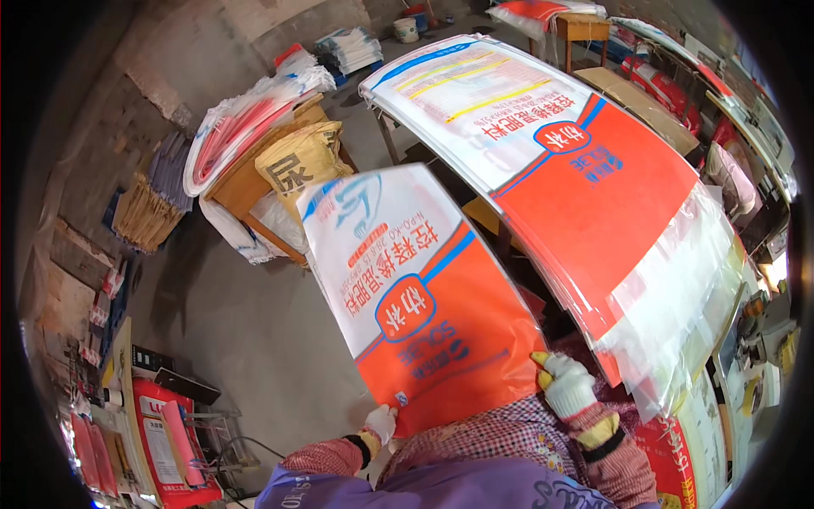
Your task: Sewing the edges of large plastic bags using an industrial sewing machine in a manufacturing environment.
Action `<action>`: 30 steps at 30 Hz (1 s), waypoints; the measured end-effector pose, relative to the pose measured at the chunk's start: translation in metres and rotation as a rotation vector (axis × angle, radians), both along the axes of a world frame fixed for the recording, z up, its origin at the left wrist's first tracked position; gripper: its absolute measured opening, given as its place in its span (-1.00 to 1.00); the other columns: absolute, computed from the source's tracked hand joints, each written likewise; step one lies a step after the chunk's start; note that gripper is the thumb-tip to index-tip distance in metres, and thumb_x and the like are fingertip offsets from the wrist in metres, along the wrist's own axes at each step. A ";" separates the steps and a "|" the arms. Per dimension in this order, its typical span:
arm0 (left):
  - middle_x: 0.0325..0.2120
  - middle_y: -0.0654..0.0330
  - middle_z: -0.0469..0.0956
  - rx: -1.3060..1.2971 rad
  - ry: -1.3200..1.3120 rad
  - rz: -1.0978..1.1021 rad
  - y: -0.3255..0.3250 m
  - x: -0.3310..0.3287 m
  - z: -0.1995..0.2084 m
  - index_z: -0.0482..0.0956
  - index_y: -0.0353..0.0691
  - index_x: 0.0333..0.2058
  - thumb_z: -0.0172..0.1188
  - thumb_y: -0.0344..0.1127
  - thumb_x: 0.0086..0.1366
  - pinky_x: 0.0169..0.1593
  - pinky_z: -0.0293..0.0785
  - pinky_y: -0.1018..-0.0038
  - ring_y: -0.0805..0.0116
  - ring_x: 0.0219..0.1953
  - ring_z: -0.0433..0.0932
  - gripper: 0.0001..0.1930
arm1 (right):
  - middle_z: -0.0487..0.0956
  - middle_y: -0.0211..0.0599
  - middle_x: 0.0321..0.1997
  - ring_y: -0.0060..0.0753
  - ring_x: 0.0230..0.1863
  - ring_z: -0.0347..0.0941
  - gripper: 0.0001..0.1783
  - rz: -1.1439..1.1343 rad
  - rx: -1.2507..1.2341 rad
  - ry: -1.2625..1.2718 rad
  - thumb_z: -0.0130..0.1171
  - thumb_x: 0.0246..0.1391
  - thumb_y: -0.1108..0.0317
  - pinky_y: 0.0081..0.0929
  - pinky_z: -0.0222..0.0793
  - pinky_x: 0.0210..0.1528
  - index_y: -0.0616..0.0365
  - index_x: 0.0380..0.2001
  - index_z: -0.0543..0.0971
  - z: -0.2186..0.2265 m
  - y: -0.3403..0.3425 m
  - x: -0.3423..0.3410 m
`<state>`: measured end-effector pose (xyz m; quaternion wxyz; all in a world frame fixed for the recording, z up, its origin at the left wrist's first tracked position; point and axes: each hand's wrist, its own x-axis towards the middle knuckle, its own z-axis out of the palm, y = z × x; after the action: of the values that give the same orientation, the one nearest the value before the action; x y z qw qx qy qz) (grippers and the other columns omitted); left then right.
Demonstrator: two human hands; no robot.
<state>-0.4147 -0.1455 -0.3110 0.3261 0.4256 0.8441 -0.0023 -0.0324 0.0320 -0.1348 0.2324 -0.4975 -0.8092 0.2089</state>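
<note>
Orange and white woven plastic is filling most of what I am seeing. The biggest thing, the stack of flat printed sacks (585,170), is arching over the counter (636,97) on my right and hiding nearly all of it; only a tan strip of the top is showing beyond the stack. Clear liners (687,297) are hanging out of the stack's near end, and what is lying beneath them is hard to make out.

The single sack (424,297) I am lifting is standing up in front of me, between my two hands and just left of the stack. It is flat and empty, white in its upper half with a blue emblem and red print, orange in its lower half with a round blue-rimmed badge, a blue stripe dividing the two. It is blocking the floor and part of the stack's edge behind it.

My right hand (566,383), in a white glove with yellow tips, is gripping the sack's lower right edge, fingers clamped on it. My left hand (381,422), also gloved, is pinching the bottom left corner, though its fingers are largely tucked behind the sack. My checked sleeves are cut off by the lower edge.

Farther left, a yellow sack (297,165) is slumping on a wooden stand among other bundles.
</note>
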 end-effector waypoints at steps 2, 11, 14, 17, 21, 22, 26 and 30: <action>-0.38 -0.11 0.54 0.012 -0.059 0.111 -0.012 0.001 -0.002 0.50 -0.18 -0.25 -0.05 -0.10 0.34 -0.17 0.41 0.13 -0.18 -0.22 0.49 -0.72 | 0.59 -0.21 -0.33 -0.09 -0.37 0.51 -0.74 -0.038 -0.053 -0.161 0.10 0.03 0.39 -0.27 0.45 -0.37 -0.02 -0.18 0.63 -0.030 0.019 -0.007; -0.36 -0.13 0.54 -0.020 -0.034 -0.260 0.001 0.001 -0.020 0.50 -0.24 -0.25 -0.08 -0.13 0.33 -0.10 0.43 0.10 -0.18 -0.18 0.51 -0.70 | 0.53 -0.07 -0.42 0.02 -0.31 0.49 -0.78 -0.134 0.017 -0.147 0.19 -0.13 0.40 -0.13 0.41 -0.29 0.12 -0.31 0.57 -0.068 0.050 0.000; -0.32 -0.12 0.55 -0.169 -0.028 -0.546 -0.006 -0.002 -0.032 0.50 -0.29 -0.26 -0.01 -0.16 0.28 -0.12 0.43 0.13 -0.16 -0.18 0.52 -0.71 | 0.54 -0.08 -0.28 0.02 -0.24 0.49 -0.60 -0.115 -0.033 -0.208 0.25 -0.15 0.31 -0.12 0.42 -0.21 0.00 -0.13 0.59 -0.060 0.046 0.003; -0.34 -0.11 0.55 -0.261 -0.088 -0.642 -0.024 -0.010 -0.034 0.51 -0.27 -0.26 -0.04 -0.17 0.29 -0.11 0.43 0.11 -0.16 -0.18 0.52 -0.71 | 0.54 -0.06 -0.28 0.03 -0.23 0.49 -0.60 -0.098 -0.105 -0.225 0.25 -0.17 0.32 -0.13 0.42 -0.20 0.05 -0.15 0.58 -0.052 0.044 0.002; -0.37 -0.10 0.55 -0.324 -0.168 -0.640 -0.049 -0.021 -0.027 0.52 -0.26 -0.26 -0.08 -0.18 0.30 -0.10 0.43 0.09 -0.16 -0.17 0.52 -0.71 | 0.60 -0.08 -0.25 -0.06 -0.18 0.53 -0.64 -0.106 -0.034 -0.080 0.24 -0.15 0.32 -0.21 0.45 -0.09 0.13 -0.19 0.60 -0.046 0.043 0.001; -0.38 -0.10 0.55 -0.321 -0.179 -0.622 -0.051 -0.023 -0.025 0.53 -0.25 -0.26 -0.08 -0.19 0.30 -0.10 0.43 0.09 -0.16 -0.17 0.52 -0.71 | 0.60 -0.08 -0.21 -0.05 -0.15 0.53 -0.60 -0.112 -0.069 -0.088 0.24 -0.13 0.29 -0.20 0.44 -0.06 0.12 -0.13 0.58 -0.046 0.042 0.001; -0.41 -0.09 0.54 -0.145 -0.145 -0.509 -0.026 -0.014 -0.021 0.54 -0.24 -0.27 -0.12 -0.20 0.31 -0.09 0.43 0.07 -0.17 -0.17 0.53 -0.71 | 0.55 -0.06 -0.02 0.00 -0.02 0.48 -0.45 -0.147 -0.127 -0.208 0.21 -0.05 0.17 -0.14 0.39 0.06 0.10 0.06 0.49 -0.050 0.038 0.000; -0.36 -0.19 0.55 0.046 0.024 -0.056 0.048 0.009 -0.015 0.54 -0.26 -0.32 -0.11 -0.11 0.32 -0.12 0.42 0.06 -0.21 -0.18 0.50 -0.65 | 0.47 -0.04 0.14 0.04 0.10 0.40 -0.38 -0.172 -0.121 -0.224 0.14 0.03 0.09 -0.06 0.31 0.15 0.06 0.16 0.40 -0.052 0.030 0.000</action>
<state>-0.4059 -0.0975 -0.3263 0.3059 0.4564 0.8356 0.0026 -0.0321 0.0620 -0.1863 0.1275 -0.5984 -0.7703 0.1796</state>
